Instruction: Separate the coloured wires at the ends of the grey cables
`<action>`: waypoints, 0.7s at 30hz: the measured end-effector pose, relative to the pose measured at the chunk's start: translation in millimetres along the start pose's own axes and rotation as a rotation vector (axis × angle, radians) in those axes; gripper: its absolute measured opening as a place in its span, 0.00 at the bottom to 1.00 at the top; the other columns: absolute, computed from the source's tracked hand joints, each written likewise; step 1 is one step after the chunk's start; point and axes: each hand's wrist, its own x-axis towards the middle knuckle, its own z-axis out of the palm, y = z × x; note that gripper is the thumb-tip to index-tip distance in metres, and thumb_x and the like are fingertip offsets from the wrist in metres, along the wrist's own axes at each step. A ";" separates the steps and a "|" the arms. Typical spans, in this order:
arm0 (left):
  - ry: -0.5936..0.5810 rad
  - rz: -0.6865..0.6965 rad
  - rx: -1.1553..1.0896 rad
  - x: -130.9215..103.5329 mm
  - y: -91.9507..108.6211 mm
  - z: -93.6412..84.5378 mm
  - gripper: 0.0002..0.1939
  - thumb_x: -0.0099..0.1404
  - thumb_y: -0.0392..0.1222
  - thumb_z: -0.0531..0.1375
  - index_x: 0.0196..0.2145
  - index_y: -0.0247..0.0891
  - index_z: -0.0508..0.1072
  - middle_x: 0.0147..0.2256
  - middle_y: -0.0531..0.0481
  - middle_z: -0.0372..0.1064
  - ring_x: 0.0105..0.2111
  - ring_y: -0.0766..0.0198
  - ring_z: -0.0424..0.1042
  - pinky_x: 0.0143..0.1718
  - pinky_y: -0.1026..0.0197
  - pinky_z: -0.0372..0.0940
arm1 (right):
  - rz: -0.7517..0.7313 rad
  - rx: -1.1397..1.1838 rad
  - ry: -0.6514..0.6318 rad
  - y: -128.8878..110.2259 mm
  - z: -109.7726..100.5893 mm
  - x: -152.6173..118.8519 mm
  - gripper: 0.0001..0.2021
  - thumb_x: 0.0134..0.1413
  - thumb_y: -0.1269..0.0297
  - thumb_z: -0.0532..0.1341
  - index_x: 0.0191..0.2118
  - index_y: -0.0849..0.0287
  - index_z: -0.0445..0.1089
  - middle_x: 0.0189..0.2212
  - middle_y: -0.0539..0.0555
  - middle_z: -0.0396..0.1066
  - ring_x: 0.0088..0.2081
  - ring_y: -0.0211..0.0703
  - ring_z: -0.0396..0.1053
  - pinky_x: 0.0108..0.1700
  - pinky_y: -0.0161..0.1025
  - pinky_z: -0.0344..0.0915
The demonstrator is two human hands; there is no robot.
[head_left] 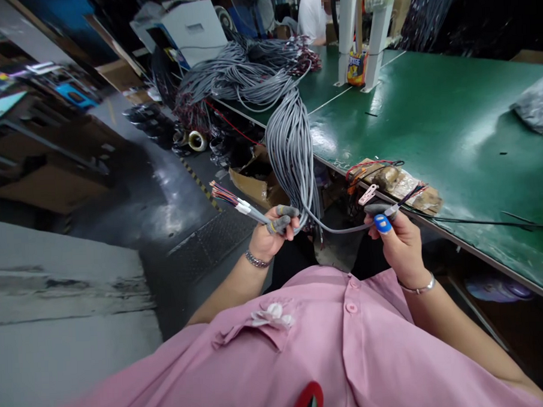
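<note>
My left hand (278, 228), with grey finger covers, is closed round several grey cables whose white-sleeved ends (243, 206) show bare coloured wires (224, 194) pointing left. My right hand (395, 237) pinches one grey cable (344, 229) near its stripped end, between a thumb with a blue cover (382, 223) and a grey-covered finger. Dark and coloured wires (414, 193) stick out past that grip to the right. The single cable sags between both hands. Behind them a thick bundle of grey cables (289, 143) hangs over the table edge.
The green table (451, 105) runs along the right. A taped block (399, 186) with loose wires and a pink clip (368, 194) sits at its edge. More cable (243, 73) is heaped at the back. A cardboard box (256, 180) stands below, and a person in white (312, 16) is beyond.
</note>
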 end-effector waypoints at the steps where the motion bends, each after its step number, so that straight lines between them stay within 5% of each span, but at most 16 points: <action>1: -0.001 -0.005 0.006 -0.1 -1.2 0.6 0.13 0.58 0.43 0.66 0.40 0.32 0.77 0.29 0.46 0.75 0.19 0.69 0.71 0.17 0.71 0.59 | 0.011 0.001 -0.005 2.2 0.3 -0.6 0.12 0.59 0.56 0.61 0.45 0.56 0.74 0.32 0.52 0.74 0.24 0.35 0.64 0.27 0.35 0.65; 4: -0.044 -0.035 0.080 0.6 -8.2 14.8 0.18 0.58 0.43 0.67 0.44 0.34 0.76 0.38 0.41 0.76 0.35 0.60 0.77 0.27 0.67 0.66 | 0.037 0.023 -0.047 5.1 7.5 0.3 0.13 0.60 0.55 0.60 0.45 0.56 0.74 0.33 0.52 0.74 0.25 0.36 0.67 0.28 0.35 0.67; 7: -0.196 -0.005 0.263 3.6 -19.0 37.7 0.23 0.58 0.42 0.67 0.51 0.37 0.73 0.52 0.39 0.71 0.50 0.54 0.71 0.47 0.56 0.67 | 0.052 0.044 -0.162 0.2 22.2 5.5 0.13 0.60 0.55 0.60 0.46 0.56 0.73 0.32 0.52 0.74 0.26 0.36 0.68 0.28 0.35 0.68; 11: -0.407 -0.006 0.387 10.3 -33.7 57.9 0.22 0.51 0.42 0.71 0.44 0.37 0.77 0.43 0.42 0.75 0.44 0.53 0.73 0.48 0.53 0.66 | -0.011 0.022 -0.317 -11.6 43.2 14.4 0.14 0.61 0.56 0.60 0.48 0.55 0.72 0.33 0.52 0.72 0.28 0.37 0.68 0.30 0.35 0.68; 14: -0.237 0.040 0.312 13.9 -37.3 60.1 0.16 0.55 0.46 0.69 0.40 0.37 0.77 0.33 0.47 0.75 0.36 0.58 0.73 0.41 0.56 0.66 | -0.062 0.008 -0.352 -7.5 49.3 17.3 0.15 0.60 0.57 0.60 0.52 0.54 0.70 0.40 0.55 0.73 0.33 0.40 0.71 0.36 0.39 0.70; 18: 0.041 0.118 0.044 15.2 -27.4 57.3 0.15 0.64 0.50 0.61 0.41 0.35 0.75 0.25 0.51 0.69 0.28 0.64 0.71 0.33 0.61 0.64 | -0.058 -0.064 -0.221 29.3 45.7 15.4 0.10 0.61 0.62 0.59 0.48 0.54 0.69 0.40 0.55 0.72 0.40 0.43 0.72 0.42 0.41 0.70; 21: 0.114 0.154 -0.058 14.4 -17.0 57.8 0.17 0.63 0.52 0.61 0.40 0.35 0.74 0.27 0.49 0.70 0.31 0.62 0.72 0.31 0.62 0.62 | -0.068 -0.282 -0.405 58.1 47.0 13.6 0.09 0.59 0.68 0.59 0.46 0.56 0.69 0.39 0.54 0.72 0.39 0.43 0.71 0.42 0.42 0.69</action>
